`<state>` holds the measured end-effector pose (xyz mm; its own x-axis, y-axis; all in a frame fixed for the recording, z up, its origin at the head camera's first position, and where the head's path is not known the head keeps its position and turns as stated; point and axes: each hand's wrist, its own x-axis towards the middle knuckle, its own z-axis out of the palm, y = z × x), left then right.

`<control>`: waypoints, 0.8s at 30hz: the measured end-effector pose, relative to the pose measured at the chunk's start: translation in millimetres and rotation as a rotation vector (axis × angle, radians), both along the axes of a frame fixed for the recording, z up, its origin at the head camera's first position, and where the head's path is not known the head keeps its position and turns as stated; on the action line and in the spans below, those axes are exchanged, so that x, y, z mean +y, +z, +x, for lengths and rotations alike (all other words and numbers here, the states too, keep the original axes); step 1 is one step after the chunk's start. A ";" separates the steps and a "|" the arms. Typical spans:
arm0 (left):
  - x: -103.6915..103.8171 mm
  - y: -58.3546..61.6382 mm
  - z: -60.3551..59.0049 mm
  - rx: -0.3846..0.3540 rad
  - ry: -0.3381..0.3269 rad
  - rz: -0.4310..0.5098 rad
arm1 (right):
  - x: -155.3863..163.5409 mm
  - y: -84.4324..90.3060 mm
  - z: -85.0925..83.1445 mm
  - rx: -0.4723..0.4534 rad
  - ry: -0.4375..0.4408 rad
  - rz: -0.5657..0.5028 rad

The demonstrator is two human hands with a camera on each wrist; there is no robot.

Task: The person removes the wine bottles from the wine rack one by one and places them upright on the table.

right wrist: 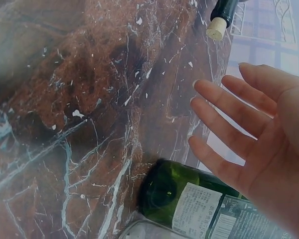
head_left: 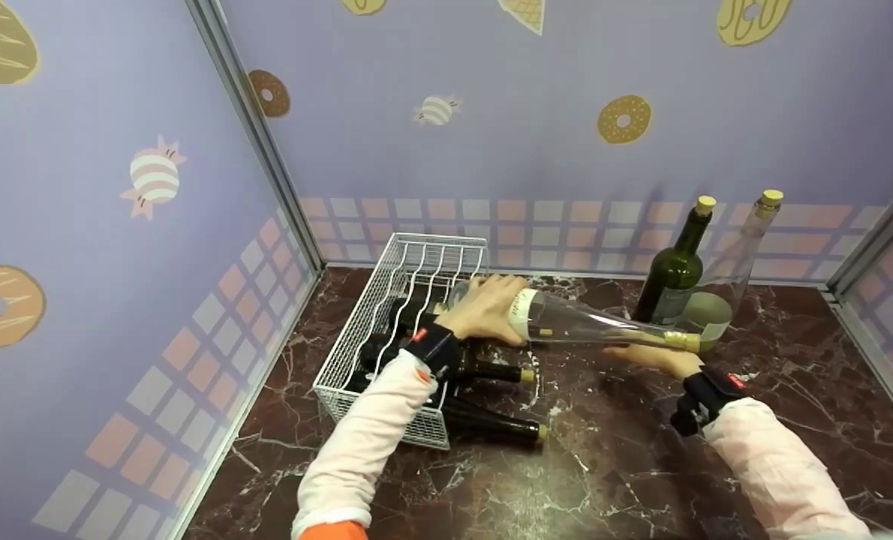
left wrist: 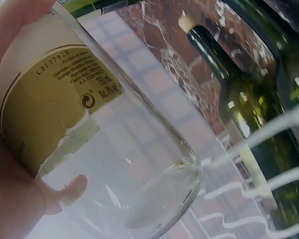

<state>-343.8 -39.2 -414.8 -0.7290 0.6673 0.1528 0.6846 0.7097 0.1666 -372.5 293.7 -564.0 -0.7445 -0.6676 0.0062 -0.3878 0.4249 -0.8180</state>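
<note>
A clear glass wine bottle [head_left: 593, 319] with a cork and a torn cream label [left wrist: 55, 109] lies sideways in the air, its neck to the right. My left hand [head_left: 488, 307] grips it round the lower body, its base over the white wire rack [head_left: 440, 238]. Under the bottle's neck is my right hand [head_left: 660, 360]; the right wrist view shows its fingers [right wrist: 229, 109] spread and loosely straight, holding nothing. Several dark corked bottles [head_left: 495, 421] lie in the rack, necks pointing right.
A green corked bottle [head_left: 675, 270] and a taller clear corked bottle [head_left: 739, 247] stand upright at the back right. The dark red marbled tabletop [head_left: 566, 480] meets patterned walls [head_left: 536, 150] at the back and on both sides.
</note>
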 end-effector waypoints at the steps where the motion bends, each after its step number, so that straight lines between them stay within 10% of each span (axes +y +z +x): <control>1: 4.0 -1.6 0.3 -0.003 0.000 0.007 | -7.4 16.8 12.5 0.059 -0.057 0.062; 7: 25.5 -12.8 1.7 -0.044 -0.004 0.044 | -17.3 41.6 28.1 0.141 -0.076 0.220; 18: 51.4 -36.6 1.8 -0.091 0.044 0.190 | -15.5 26.6 22.3 0.211 -0.068 0.062; 24: 63.5 -53.9 6.4 -0.116 0.055 0.396 | -14.4 25.2 21.2 0.222 -0.077 0.167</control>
<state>-337.4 24.3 -468.7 -0.7891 0.5334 0.3046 0.6084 0.6101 0.5076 -351.4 279.3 -538.8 -0.7858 -0.6146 0.0688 -0.5106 0.5820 -0.6329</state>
